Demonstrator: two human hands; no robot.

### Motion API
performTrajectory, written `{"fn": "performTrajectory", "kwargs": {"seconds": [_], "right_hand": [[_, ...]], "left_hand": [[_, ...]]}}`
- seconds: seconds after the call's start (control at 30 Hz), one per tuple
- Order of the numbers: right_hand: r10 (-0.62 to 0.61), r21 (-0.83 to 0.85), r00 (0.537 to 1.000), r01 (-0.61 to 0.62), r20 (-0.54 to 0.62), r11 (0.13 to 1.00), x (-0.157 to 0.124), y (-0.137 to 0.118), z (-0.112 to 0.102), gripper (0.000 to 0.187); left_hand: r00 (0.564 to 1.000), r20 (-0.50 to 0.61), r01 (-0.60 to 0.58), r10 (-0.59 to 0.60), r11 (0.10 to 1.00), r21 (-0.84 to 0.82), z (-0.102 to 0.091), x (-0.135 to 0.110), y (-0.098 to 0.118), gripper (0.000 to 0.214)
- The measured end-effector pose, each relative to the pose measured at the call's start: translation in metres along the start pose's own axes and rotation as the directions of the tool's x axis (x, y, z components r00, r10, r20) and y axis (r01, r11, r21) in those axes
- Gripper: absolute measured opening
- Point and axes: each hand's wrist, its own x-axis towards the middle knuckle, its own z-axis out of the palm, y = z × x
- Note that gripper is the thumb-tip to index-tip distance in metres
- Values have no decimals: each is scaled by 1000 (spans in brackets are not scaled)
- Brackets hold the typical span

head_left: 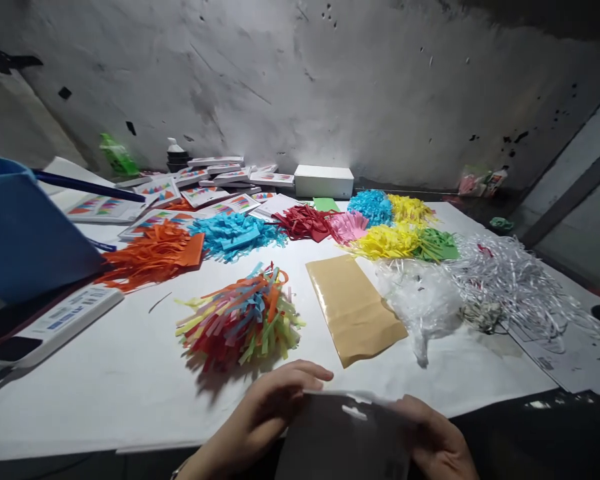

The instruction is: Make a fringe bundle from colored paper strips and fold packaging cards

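At the table's front edge I hold a flat card box with a hang-hole tab [350,440], its near face in shadow. My left hand [280,400] is closed on its upper left edge, fingers bent over the top. My right hand [437,433] grips the right edge, its fingertips partly hidden behind it. Just beyond my left hand lies a multicoloured paper tassel bundle [245,313] with fringed strips. A brown paper envelope [353,310] lies past the box.
Fringed paper bundles in orange [153,257], blue [235,235], red [305,223] and yellow [387,241] line the back. Printed boxes [220,175] pile behind them. Clear plastic [420,293] and white strings [515,287] lie right. A power bank [65,323] and blue container [30,233] stand left.
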Motion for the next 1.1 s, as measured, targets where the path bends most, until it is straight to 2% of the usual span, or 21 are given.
{"fn": "performTrajectory", "kwargs": {"seconds": [0.07, 0.1, 0.2, 0.27, 0.37, 0.47, 0.5, 0.6, 0.67, 0.73, 0.77, 0.8, 0.87, 0.9, 0.97, 1.1], "right_hand": [[-115, -6, 980, 117, 164, 993, 5, -8, -6, 16], [-145, -19, 965, 152, 217, 988, 6, -11, -8, 18], [-200, -118, 944, 237, 263, 964, 6, -18, -11, 30], [-281, -205, 916, 346, 286, 916, 6, -23, -10, 32], [-367, -328, 878, 460, 306, 825, 7, -30, -9, 31], [-381, -427, 882, 469, 279, 773, 10, -34, -8, 27], [-376, -433, 886, 462, 273, 774, 11, -34, -9, 25], [-338, -388, 894, 436, 295, 812, 13, -29, -9, 12], [-296, -432, 910, 401, 291, 808, 13, -24, -8, 8], [-328, -570, 920, 390, 213, 724, 13, -21, -4, 8], [-380, -650, 907, 402, 183, 645, 13, -21, -1, 4], [-441, -713, 878, 431, 188, 553, 14, -22, 3, 8], [-500, -755, 809, 529, 311, 387, 17, -28, 10, 30], [-483, -742, 786, 576, 387, 342, 20, -31, 13, 37], [-404, -714, 789, 602, 463, 357, 24, -37, 19, 39], [-263, -687, 859, 510, 440, 517, 31, -44, 22, 29]], "left_hand": [[997, 43, -67, 68, 997, -27, -2, 4, 2, 24], [995, 45, -86, 87, 996, -22, -2, 5, 3, 28], [998, 44, -55, 54, 998, 40, 0, 4, 4, 33], [999, 51, -18, 14, 996, 92, 4, 1, 4, 31], [1000, -1, -16, 16, 988, 156, 12, -1, 3, 22], [997, -69, -2, 15, 985, 175, 22, -5, -4, 13], [995, -100, 30, -16, 990, 138, 24, -8, -7, 17], [976, -176, 121, -129, 991, -55, 30, -14, -13, 50], [971, -176, 141, -163, 982, -127, 31, -16, -13, 57], [967, -182, 157, -180, 978, -135, 32, -15, -10, 55], [963, -192, 169, -190, 978, -123, 32, -14, -9, 54], [959, -203, 181, -198, 979, -98, 32, -13, -7, 53], [956, -211, 209, -205, 978, -6, 31, -12, -6, 47], [956, -209, 220, -207, 974, 45, 32, -12, -5, 43], [955, -210, 239, -212, 964, 113, 34, -12, -3, 34], [951, -192, 261, -243, 963, 73, 41, -7, 4, 30]]}}
